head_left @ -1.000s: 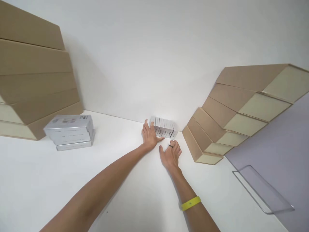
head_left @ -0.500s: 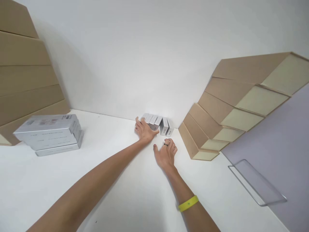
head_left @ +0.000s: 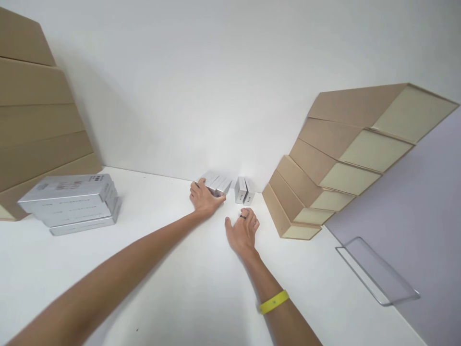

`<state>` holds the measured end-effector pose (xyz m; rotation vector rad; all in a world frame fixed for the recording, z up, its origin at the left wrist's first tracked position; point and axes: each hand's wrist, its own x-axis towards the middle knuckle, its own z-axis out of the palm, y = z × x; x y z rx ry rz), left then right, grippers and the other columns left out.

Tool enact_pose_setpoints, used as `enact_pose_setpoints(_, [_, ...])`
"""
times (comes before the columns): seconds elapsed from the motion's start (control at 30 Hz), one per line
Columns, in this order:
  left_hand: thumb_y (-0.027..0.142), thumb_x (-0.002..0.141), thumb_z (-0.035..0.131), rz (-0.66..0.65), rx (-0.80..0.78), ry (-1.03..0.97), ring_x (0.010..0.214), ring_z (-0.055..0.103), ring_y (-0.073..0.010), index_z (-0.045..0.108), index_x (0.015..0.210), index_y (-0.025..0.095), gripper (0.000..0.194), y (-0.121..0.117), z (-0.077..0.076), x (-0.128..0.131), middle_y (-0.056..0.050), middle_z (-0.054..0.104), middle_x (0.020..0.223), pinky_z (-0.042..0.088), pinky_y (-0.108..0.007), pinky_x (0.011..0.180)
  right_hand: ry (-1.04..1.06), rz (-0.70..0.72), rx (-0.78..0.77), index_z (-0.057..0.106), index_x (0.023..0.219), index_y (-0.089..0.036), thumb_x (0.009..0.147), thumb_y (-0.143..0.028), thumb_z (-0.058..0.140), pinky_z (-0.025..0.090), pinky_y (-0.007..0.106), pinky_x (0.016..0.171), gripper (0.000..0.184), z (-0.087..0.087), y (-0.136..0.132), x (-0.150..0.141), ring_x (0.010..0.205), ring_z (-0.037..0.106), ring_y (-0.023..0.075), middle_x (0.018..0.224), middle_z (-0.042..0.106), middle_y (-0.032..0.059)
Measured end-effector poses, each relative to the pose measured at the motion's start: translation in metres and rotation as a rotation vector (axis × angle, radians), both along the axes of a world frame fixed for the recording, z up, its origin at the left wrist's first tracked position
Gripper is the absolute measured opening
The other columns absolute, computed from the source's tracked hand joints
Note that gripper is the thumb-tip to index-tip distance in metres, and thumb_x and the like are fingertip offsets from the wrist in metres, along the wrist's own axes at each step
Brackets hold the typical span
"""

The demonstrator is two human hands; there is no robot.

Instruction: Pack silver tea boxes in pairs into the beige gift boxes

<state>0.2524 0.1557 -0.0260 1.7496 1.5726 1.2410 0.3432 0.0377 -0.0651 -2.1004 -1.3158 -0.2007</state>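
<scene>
Against the wall at the back of the white surface, my left hand [head_left: 204,198] spans a row of small silver-white boxes [head_left: 222,184], thumb on the right side and fingers on the left. These boxes lean, and my hand covers part of them. To their right, past a gap, two more small boxes [head_left: 244,191] stand on edge close together. My right hand [head_left: 243,230], with a dark ring and a yellow wristband [head_left: 274,302], is just in front of those two. Its fingers are loosely bent, the thumb is apart, and nothing is in it.
On the left, several silver boxes [head_left: 77,204] are stacked beside a tall pile of brown cartons [head_left: 39,115]. More brown cartons [head_left: 306,175] rise in a stepped stack at the right. A thin metal wire frame [head_left: 376,274] sits at the surface's right edge.
My left hand has shifted left with the row of small boxes, and the gap to the two boxes on the right has widened. The whole view has moved slightly.
</scene>
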Motion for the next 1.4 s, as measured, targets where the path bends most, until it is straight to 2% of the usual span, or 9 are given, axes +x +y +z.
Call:
enact_pose_setpoints(0.1, [0.041, 0.059, 0.083, -0.262, 0.023, 0.020, 0.137, 0.040, -0.0356, 0.027, 0.135, 0.020, 0.097, -0.016, -0.004, -0.064, -0.016, 0.036, 0.138, 0.037, -0.051, 0.115, 0.086, 0.188, 0.028, 0.046, 0.138, -0.019, 0.087, -0.045, 0.068, 0.027, 0.062, 0.117, 0.061, 0.002, -0.005, 0.001, 0.143, 0.035, 0.0350, 0.152, 0.040, 0.0136])
enact_pose_setpoints(0.27, [0.039, 0.064, 0.083, -0.711, -0.038, 0.054, 0.115, 0.060, -0.0277, 0.020, 0.139, 0.025, 0.099, -0.071, -0.005, -0.154, -0.011, 0.050, 0.125, 0.054, -0.046, 0.098, 0.284, 0.644, -0.025, 0.013, 0.151, -0.020, 0.071, -0.060, 0.081, 0.034, 0.050, 0.120, 0.112, 0.010, -0.032, 0.000, 0.149, 0.031, 0.0297, 0.160, 0.023, 0.0209])
enact_pose_setpoints(0.37, [0.027, 0.067, 0.080, -0.975, -0.074, 0.021, 0.118, 0.057, -0.0286, 0.013, 0.143, 0.030, 0.101, -0.100, -0.006, -0.177, -0.010, 0.049, 0.127, 0.053, -0.049, 0.098, 0.353, 0.927, -0.139, 0.002, 0.154, -0.023, 0.057, -0.063, 0.089, 0.042, 0.047, 0.115, 0.136, 0.018, -0.059, -0.008, 0.145, 0.040, 0.0291, 0.157, 0.033, 0.0206])
enact_pose_setpoints(0.5, [0.016, 0.066, 0.074, -1.198, -0.076, -0.024, 0.120, 0.054, -0.0314, 0.006, 0.148, 0.036, 0.108, -0.120, -0.006, -0.179, -0.013, 0.041, 0.136, 0.054, -0.051, 0.095, 0.383, 1.120, -0.205, -0.020, 0.154, -0.024, 0.067, -0.058, 0.086, 0.032, 0.054, 0.121, 0.141, 0.030, -0.086, -0.020, 0.152, 0.028, 0.0272, 0.158, 0.034, 0.0188])
enact_pose_setpoints(0.63, [0.014, 0.064, 0.072, -1.263, 0.000, -0.054, 0.126, 0.051, -0.0350, 0.001, 0.151, 0.038, 0.115, -0.124, -0.009, -0.171, -0.017, 0.027, 0.146, 0.055, -0.054, 0.095, 0.268, 1.198, -0.150, -0.024, 0.154, -0.029, 0.077, -0.043, 0.082, 0.007, 0.066, 0.125, 0.132, 0.034, -0.094, -0.025, 0.158, 0.008, 0.0287, 0.162, 0.028, 0.0134])
enact_pose_setpoints(0.83, [0.018, 0.063, 0.080, -1.186, 0.182, 0.115, 0.153, -0.013, -0.0477, -0.016, 0.155, 0.032, 0.134, -0.125, -0.013, -0.168, -0.020, 0.027, 0.149, 0.021, -0.078, 0.116, 0.272, 1.137, -0.106, -0.021, 0.154, -0.034, 0.077, -0.035, 0.080, 0.026, 0.061, 0.124, 0.127, 0.029, -0.098, -0.028, 0.157, 0.006, 0.0291, 0.156, 0.035, 0.0091])
enact_pose_setpoints(1.03, [0.032, 0.066, 0.087, -1.189, 0.193, 0.149, 0.153, -0.017, -0.0485, -0.023, 0.155, 0.036, 0.141, -0.127, -0.010, -0.168, -0.018, 0.022, 0.157, 0.015, -0.081, 0.117, 0.284, 1.168, -0.067, -0.019, 0.155, -0.029, 0.078, -0.035, 0.078, 0.012, 0.066, 0.126, 0.124, 0.028, -0.099, -0.029, 0.151, 0.030, 0.0308, 0.144, 0.050, 0.0088])
enact_pose_setpoints(1.3, [0.037, 0.067, 0.087, -1.208, 0.148, 0.154, 0.150, -0.028, -0.0471, -0.025, 0.154, 0.034, 0.142, -0.127, -0.013, -0.170, -0.019, 0.010, 0.160, 0.009, -0.081, 0.118, 0.298, 1.116, -0.077, -0.019, 0.154, -0.030, 0.077, -0.039, 0.080, 0.011, 0.061, 0.128, 0.125, 0.025, -0.100, -0.030, 0.154, 0.020, 0.0293, 0.157, 0.028, 0.0115])
enact_pose_setpoints(1.4, [0.036, 0.067, 0.086, -1.209, 0.203, 0.151, 0.154, -0.015, -0.0455, -0.023, 0.155, 0.033, 0.140, -0.127, -0.009, -0.167, -0.018, 0.024, 0.154, 0.004, -0.079, 0.120, 0.276, 1.109, -0.091, -0.018, 0.154, -0.030, 0.076, -0.037, 0.080, 0.015, 0.062, 0.127, 0.126, 0.028, -0.101, -0.030, 0.154, 0.019, 0.0306, 0.154, 0.033, 0.0109])
